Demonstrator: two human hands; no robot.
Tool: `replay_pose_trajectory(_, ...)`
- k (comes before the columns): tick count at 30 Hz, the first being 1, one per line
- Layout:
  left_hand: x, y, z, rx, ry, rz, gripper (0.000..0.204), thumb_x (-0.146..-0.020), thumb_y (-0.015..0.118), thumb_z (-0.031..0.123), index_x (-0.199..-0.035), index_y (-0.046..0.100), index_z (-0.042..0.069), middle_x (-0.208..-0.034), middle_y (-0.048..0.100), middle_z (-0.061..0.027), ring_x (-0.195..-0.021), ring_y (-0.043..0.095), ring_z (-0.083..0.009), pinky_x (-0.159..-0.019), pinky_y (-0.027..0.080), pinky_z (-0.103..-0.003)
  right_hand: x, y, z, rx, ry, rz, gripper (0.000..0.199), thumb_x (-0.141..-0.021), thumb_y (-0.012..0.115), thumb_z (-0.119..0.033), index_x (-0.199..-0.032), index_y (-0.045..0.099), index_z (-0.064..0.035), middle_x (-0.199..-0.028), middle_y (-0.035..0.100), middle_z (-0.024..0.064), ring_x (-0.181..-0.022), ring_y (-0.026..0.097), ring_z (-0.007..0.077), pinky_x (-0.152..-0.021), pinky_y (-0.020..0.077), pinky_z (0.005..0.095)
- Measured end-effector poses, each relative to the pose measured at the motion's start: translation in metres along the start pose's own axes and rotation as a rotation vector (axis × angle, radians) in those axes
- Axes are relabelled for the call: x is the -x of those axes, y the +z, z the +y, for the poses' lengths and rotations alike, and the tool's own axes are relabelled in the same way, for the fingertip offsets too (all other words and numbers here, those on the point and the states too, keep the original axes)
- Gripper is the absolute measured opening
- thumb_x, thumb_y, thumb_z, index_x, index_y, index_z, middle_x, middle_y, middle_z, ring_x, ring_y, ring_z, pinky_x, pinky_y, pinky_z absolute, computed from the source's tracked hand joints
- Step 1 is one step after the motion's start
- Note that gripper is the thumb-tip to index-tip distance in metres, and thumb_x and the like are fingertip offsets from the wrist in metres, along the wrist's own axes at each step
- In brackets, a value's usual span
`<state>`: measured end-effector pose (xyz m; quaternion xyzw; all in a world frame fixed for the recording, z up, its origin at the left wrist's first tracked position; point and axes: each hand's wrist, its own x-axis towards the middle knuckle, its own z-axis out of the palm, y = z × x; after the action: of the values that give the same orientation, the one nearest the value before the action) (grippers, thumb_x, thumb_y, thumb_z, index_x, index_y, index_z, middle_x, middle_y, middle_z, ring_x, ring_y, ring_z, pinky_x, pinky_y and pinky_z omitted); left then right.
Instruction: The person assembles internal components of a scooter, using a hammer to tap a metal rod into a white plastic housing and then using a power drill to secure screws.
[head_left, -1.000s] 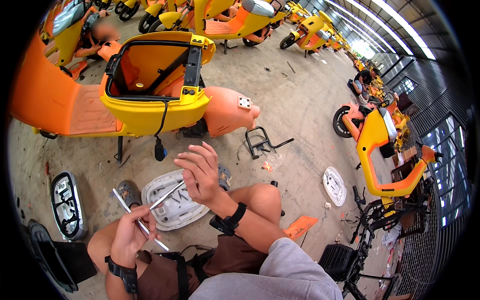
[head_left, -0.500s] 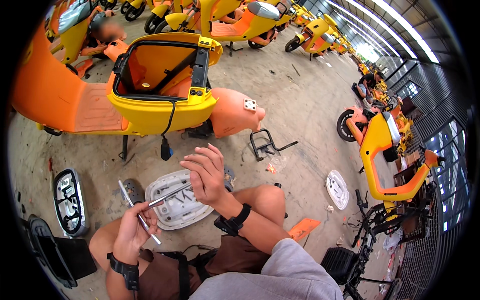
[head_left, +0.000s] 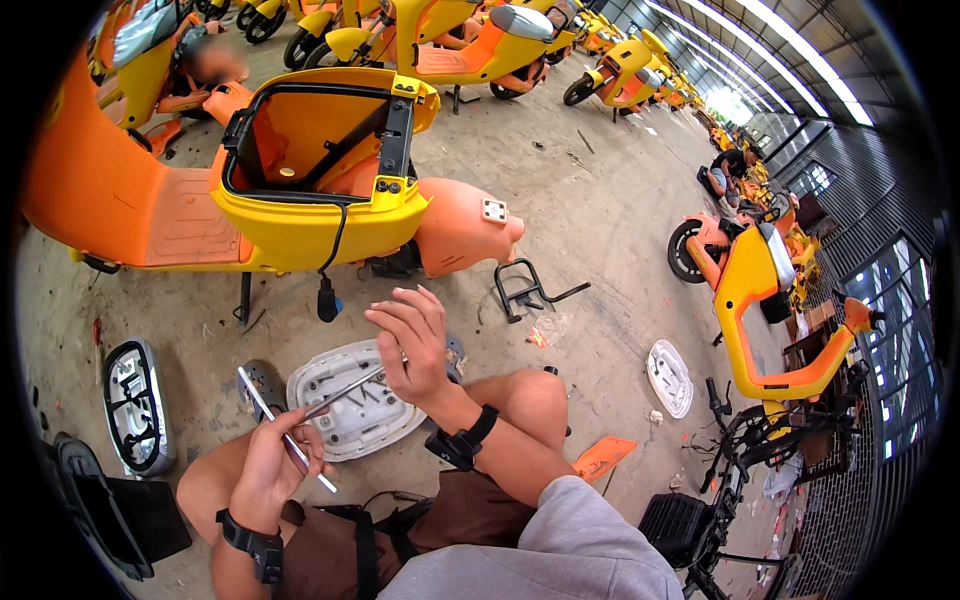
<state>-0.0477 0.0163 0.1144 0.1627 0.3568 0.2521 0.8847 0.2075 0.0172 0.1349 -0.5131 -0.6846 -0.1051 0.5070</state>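
Observation:
My left hand (head_left: 270, 455) is closed around a T-handle wrench (head_left: 263, 395), gripping it where the long silver crossbar meets the shaft. The shaft slants up to the right, its tip reaching the thumb side of my right hand (head_left: 412, 345). That hand is raised with the fingers stretched and slightly bent; whether it touches the tip is hard to see. Beneath both hands, a white oval seat base (head_left: 340, 445) lies on the floor between my feet, with small dark screws or bits in it.
Ahead stands an orange and yellow scooter (head_left: 330, 225) with its under-seat box uncovered and a cable hanging down. A black metal bracket (head_left: 520, 290) lies right of it. A black-rimmed seat part (head_left: 137, 405) and black bin (head_left: 130, 510) are left. A person (head_left: 730, 170) crouches far right.
Both hands stay nearly in place, with the wrench still in my left hand. Its crossbar has turned slightly, and the view has shifted a little.

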Motion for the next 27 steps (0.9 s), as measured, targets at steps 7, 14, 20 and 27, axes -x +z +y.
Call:
replay_pose_trajectory(7,0.023,0.033,0.008,-0.182,-0.106,-0.235,0.034,-0.094,0.048,0.011,-0.119,0.053,-0.012,-0.065,0.062,-0.0218,-0.056,0.063,-0.0341,-0.069,0.056,-0.051,-0.001,0.001,0.005,0.015,0.007,0.008,0.020,-0.085,0.057,-0.007,-0.102,0.067,-0.0041,-0.104,0.065,0.0079,-0.113,0.053,0.0294,-0.105,0.0331,0.0475)
replay_pose_trajectory(14,-0.002,0.002,-0.003,-0.010,-0.019,-0.005,0.034,-0.094,0.047,0.013,-0.118,0.053,-0.011,-0.066,0.062,-0.0198,-0.052,0.061,-0.0325,-0.064,0.055,-0.049,0.000,-0.001,0.003,-0.017,0.003,0.018,0.021,-0.085,0.056,-0.007,-0.102,0.068,-0.0036,-0.102,0.065,0.0081,-0.112,0.053,0.0296,-0.105,0.0333,0.0474)
replay_pose_trajectory(20,0.018,0.022,0.005,-0.205,0.006,-0.113,0.033,-0.094,0.047,0.013,-0.114,0.055,-0.012,-0.063,0.062,-0.0197,-0.051,0.060,-0.0318,-0.065,0.057,-0.049,-0.001,0.000,0.007,0.007,-0.001,0.030,0.021,-0.085,0.055,-0.007,-0.101,0.068,-0.0036,-0.102,0.065,0.0081,-0.111,0.054,0.0297,-0.104,0.0335,0.0470)
replay_pose_trajectory(27,0.004,0.013,0.004,-0.066,-0.046,-0.051,0.033,-0.095,0.045,0.014,-0.112,0.056,-0.012,-0.065,0.063,-0.0190,-0.052,0.062,-0.0328,-0.067,0.057,-0.050,0.002,-0.001,0.006,-0.018,0.008,0.023,0.019,-0.085,0.055,-0.007,-0.099,0.068,-0.0036,-0.100,0.065,0.0081,-0.110,0.054,0.0294,-0.104,0.0343,0.0466)
